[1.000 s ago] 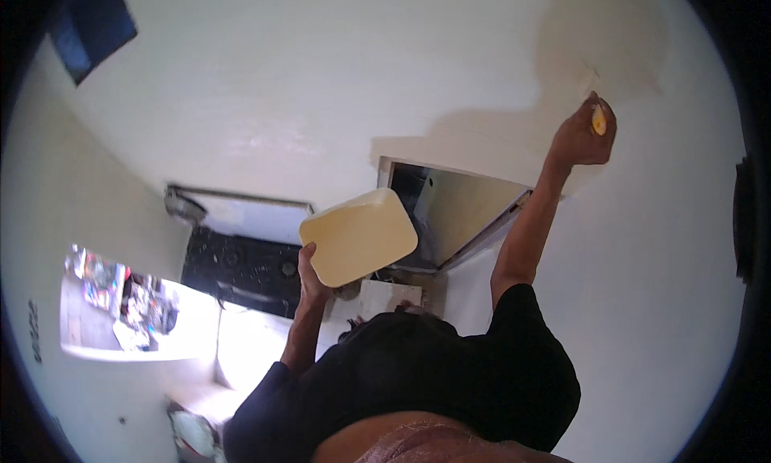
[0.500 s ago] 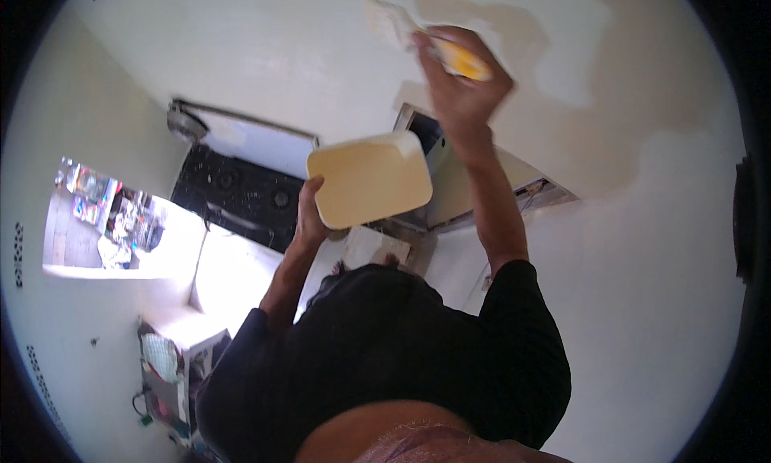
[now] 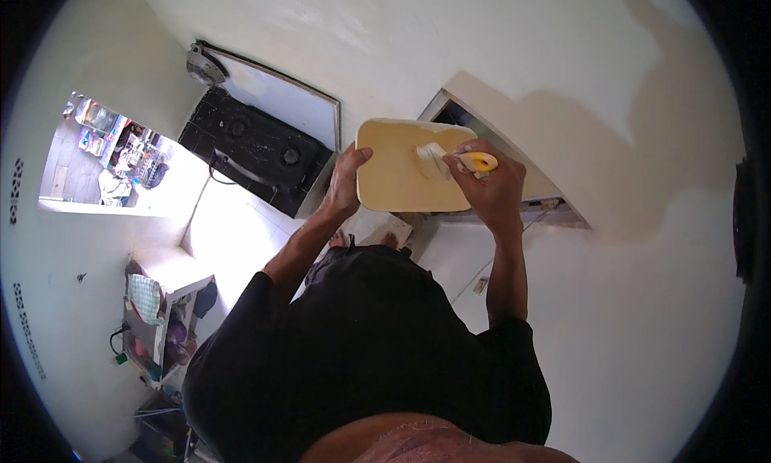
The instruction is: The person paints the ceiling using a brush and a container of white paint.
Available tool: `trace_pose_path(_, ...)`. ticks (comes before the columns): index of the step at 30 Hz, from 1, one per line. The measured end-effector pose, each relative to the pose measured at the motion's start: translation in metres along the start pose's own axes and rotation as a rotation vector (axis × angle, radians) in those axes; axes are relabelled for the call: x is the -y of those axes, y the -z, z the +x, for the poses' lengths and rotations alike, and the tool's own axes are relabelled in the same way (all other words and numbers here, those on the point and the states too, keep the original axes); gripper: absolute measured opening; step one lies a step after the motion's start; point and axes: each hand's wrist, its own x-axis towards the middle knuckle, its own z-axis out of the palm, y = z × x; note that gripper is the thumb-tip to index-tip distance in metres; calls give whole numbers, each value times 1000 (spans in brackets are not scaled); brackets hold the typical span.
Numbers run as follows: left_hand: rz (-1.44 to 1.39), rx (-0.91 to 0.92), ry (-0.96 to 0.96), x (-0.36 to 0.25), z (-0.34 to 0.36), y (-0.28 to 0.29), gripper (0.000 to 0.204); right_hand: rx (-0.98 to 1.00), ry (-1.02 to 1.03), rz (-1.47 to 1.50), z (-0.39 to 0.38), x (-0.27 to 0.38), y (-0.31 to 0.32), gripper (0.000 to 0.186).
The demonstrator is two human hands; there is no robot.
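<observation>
My left hand (image 3: 345,180) grips the left side of a cream rectangular tub (image 3: 393,186), its thumb over the rim. The tub is tilted so its pale yellowish inside shows. In my right hand (image 3: 496,186) is a paintbrush (image 3: 479,161) with a yellow-ended handle, fingers closed around it. The brush's whitish bristles are inside the tub, over a smeared, darker patch; whether they touch the bottom is hard to tell. A pale wall (image 3: 385,45) rises beyond both hands.
Below and left lies a black counter with a two-burner stove (image 3: 261,146); a round metal pan (image 3: 206,65) hangs at the panel beside it. A framed wall recess (image 3: 450,110) opens behind the tub. My feet (image 3: 389,240) stand on a light surface. A cluttered shelf (image 3: 165,326) stands lower left.
My right hand has come down from the wall, bringing the paintbrush into the tub. The tub has shifted right in the picture, and the view has tilted downward.
</observation>
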Motion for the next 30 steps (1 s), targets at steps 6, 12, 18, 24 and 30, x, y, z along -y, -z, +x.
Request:
trace_pose_path(6,-234,-33,89,8,5,-6,44,-133,139,85,6,-8,18,19)
trace_pose_path(12,-296,-86,156,20,13,-2,43,-47,144,-37,9,-31,11,18)
trace_pose_path(18,-370,-49,160,-11,16,-30,43,-103,20,13,5,-33,32,18)
trace_pose_path(24,85,27,-135,-3,18,-27,43,-134,16,-62,2,-42,40,19)
trace_pose_path(30,358,87,-28,2,16,-25,44,-251,71,-216,-7,-40,51,18)
